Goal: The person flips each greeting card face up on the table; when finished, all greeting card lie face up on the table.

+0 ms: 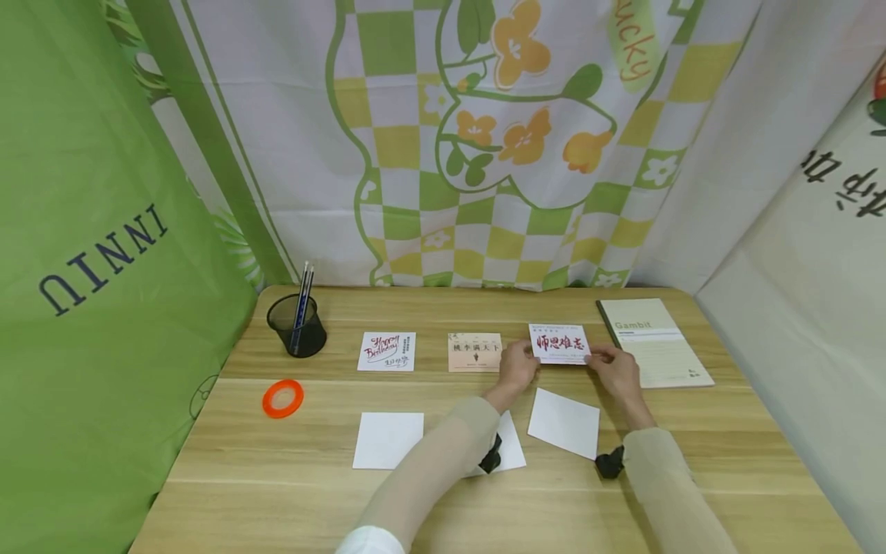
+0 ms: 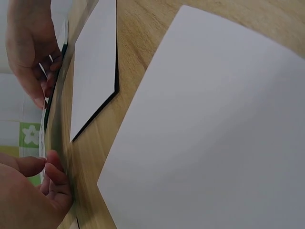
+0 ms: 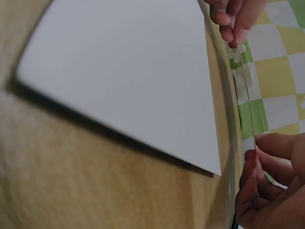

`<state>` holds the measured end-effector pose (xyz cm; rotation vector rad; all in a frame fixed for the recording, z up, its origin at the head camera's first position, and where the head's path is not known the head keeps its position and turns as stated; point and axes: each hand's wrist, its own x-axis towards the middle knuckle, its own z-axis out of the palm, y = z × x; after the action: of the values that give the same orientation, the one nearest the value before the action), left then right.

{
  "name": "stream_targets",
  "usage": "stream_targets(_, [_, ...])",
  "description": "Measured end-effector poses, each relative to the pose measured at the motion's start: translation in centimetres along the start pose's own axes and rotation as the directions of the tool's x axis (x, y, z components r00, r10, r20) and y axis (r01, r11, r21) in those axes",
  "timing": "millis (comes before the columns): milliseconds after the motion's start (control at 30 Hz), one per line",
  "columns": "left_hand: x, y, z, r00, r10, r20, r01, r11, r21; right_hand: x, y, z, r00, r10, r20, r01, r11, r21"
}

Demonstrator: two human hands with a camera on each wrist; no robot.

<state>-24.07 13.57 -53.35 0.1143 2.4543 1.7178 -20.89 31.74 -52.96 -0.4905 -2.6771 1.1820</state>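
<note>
Both hands pinch a greeting card (image 1: 559,338) with red Chinese lettering, held at its lower corners toward the back right of the table. My left hand (image 1: 517,365) grips the left edge, and my right hand (image 1: 616,373) the right edge. From the right wrist view the card (image 3: 247,90) appears nearly edge-on, stretched between the fingertips of both hands. A blank white card (image 1: 564,422) lies askew below the hands. Another white card (image 1: 512,445) is partly hidden by the left forearm, and a third white card (image 1: 388,440) lies left of it.
A "Happy Birthday" card (image 1: 386,352) and a beige card (image 1: 474,354) lie along the back. At the left stand a black mesh pen holder (image 1: 298,331) with pencils and an orange tape roll (image 1: 283,398). A notebook (image 1: 657,346) lies right of the right hand.
</note>
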Motion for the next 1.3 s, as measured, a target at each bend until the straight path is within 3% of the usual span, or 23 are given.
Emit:
stream_targets(567, [0.42,0.10,0.40,0.998,-0.058,0.018,0.057,0.997,0.051,-0.10,-0.24,-0.42,0.995,0.031,0.099,-0.025,0.997,-0.066])
stream_targets(1100, [0.52,0.69,0.11,0.995,-0.085,0.053,0.065,0.950,0.304,-0.01,-0.02,-0.36,0.991,0.002,0.133,0.016,0.991,-0.134])
stream_targets(1300, [0.30,0.71,-0.28,0.996,-0.053,0.066,0.029,0.945,0.326,-0.10,-0.02,-0.44,0.993,0.012,0.121,0.011,0.983,-0.183])
